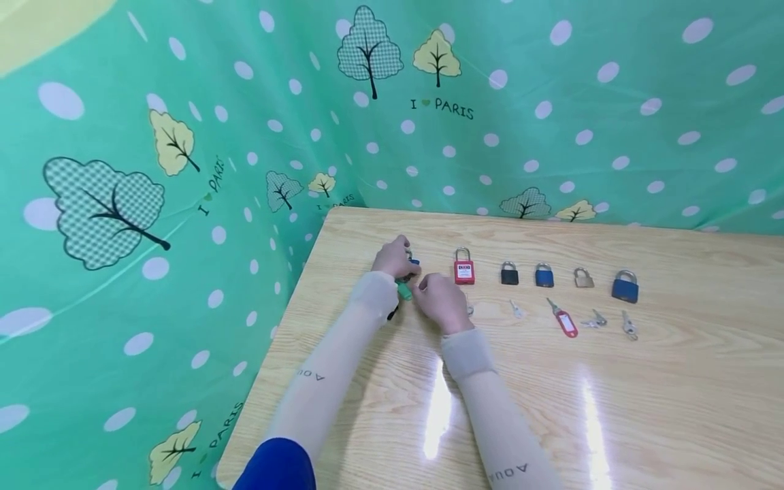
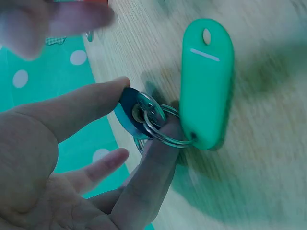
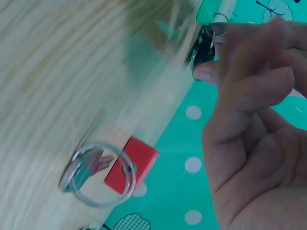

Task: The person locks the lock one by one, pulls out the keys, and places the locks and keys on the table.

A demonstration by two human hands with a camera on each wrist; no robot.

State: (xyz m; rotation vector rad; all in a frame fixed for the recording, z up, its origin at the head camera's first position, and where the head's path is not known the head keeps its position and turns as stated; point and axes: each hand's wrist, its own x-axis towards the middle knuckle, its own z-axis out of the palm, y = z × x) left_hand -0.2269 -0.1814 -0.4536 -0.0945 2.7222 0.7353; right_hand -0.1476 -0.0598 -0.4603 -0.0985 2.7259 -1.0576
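My left hand (image 1: 392, 260) pinches a small blue padlock (image 2: 125, 106) between thumb and fingers, just over the table. A silver key (image 2: 151, 108) stands at the lock's keyway, its head toward the camera. From the key's split ring hangs a green key tag (image 2: 207, 84), beside the fingers. My right hand (image 1: 442, 301) is close by on the right, fingers loosely bent with nothing seen between them. Its fingertips are near the green tag in the head view. A red padlock (image 1: 464, 272) lies just beyond the right hand, and a key ring (image 3: 103, 175) lies near that padlock.
Rightward runs a row: black padlock (image 1: 510, 274), blue padlock (image 1: 544, 275), brass-coloured padlock (image 1: 584, 278) and larger blue padlock (image 1: 625, 288). In front lie loose keys (image 1: 516, 309) and a key with a red tag (image 1: 566, 323). A green curtain (image 1: 490, 163) borders the table (image 1: 686, 401).
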